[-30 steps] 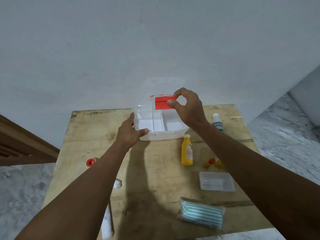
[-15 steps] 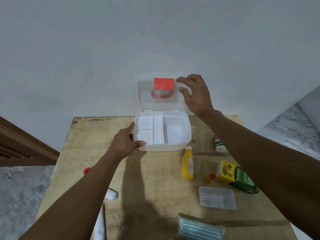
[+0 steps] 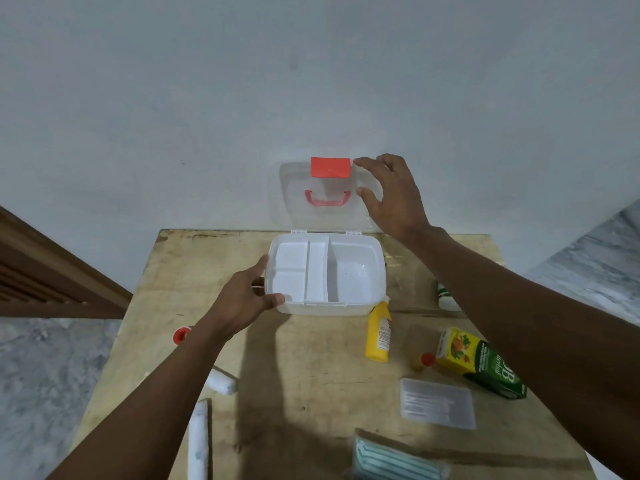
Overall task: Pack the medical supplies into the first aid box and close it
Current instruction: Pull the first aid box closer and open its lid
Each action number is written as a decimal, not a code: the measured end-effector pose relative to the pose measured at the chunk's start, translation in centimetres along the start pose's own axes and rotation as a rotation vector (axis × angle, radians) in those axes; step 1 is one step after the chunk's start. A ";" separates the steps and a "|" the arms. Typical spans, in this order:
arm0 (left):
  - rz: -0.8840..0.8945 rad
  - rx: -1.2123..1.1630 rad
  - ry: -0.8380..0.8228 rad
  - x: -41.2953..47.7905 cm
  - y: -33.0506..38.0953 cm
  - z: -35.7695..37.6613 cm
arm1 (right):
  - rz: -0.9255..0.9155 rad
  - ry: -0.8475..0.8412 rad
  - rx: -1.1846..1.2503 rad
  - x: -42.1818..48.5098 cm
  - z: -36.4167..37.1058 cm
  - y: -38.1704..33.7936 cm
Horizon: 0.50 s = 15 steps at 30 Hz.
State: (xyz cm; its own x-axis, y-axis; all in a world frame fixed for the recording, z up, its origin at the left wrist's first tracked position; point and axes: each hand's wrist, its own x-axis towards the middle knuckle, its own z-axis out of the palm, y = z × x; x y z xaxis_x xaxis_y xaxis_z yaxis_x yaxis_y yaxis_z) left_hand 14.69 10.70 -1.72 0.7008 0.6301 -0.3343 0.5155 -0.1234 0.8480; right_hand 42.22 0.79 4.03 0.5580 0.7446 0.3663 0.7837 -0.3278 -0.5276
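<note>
While left hand (image 3: 242, 299) grips smooth white plastic box (image 3: 329, 308), right hand (image 3: 391, 199) spread, perhaps touching clear upright lid (image 3: 294, 209).

First aid box (image 3: 325, 308) is reachable from above; its raised lid (image 3: 298, 211) blocks the back.

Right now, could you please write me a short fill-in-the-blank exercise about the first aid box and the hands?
1. The first aid box sits with its lid ____.
2. The left hand grips the box's near corner; the right hand, fingers spread, is up by the ____.
3. The bottle lying by the box's front right corner is ____.
4. The box's compartments hold ____.
Missing words: open; lid; yellow; nothing.
</note>
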 end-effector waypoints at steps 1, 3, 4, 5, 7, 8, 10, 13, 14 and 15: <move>0.002 0.010 -0.002 -0.1 0.1 0.0 | 0.006 -0.006 -0.003 0.0 0.0 -0.1; -0.004 0.014 -0.010 -0.2 0.4 -0.1 | 0.015 -0.030 -0.017 0.0 -0.1 -0.2; -0.003 0.023 -0.013 -0.3 0.5 0.0 | 0.016 -0.047 -0.028 0.0 -0.1 -0.3; 0.009 0.039 -0.016 -0.4 0.8 0.1 | 0.018 -0.063 -0.043 -0.1 -0.1 -0.3; 0.034 0.088 0.003 -0.4 0.8 0.6 | 0.027 -0.077 -0.086 -0.5 -0.1 -0.7; 0.054 0.110 0.015 -0.3 0.6 0.8 | 0.041 -0.073 -0.102 -0.8 -0.1 -0.9; 0.121 0.146 0.011 -0.1 0.2 1.2 | 0.087 -0.069 -0.112 -1.7 -0.3 -1.6; 0.161 0.168 0.006 0.1 -0.5 1.3 | 0.176 -0.069 -0.096 -3.7 -0.6 -2.8; 0.177 0.159 0.003 0.1 -0.6 1.4 | 0.205 -0.064 -0.079 -4.8 -0.6 -3.2; 0.200 0.145 -0.002 0.1 -0.7 1.6 | 0.224 -0.047 -0.064 -5.9 -0.5 -3.6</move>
State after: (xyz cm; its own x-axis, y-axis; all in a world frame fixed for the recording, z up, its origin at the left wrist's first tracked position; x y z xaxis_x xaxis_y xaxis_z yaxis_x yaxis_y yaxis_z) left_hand 15.16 9.65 -3.02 0.7970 0.5806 -0.1666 0.4317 -0.3546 0.8294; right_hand 36.24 -2.77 4.16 0.7074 0.6753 0.2085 0.6585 -0.5226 -0.5415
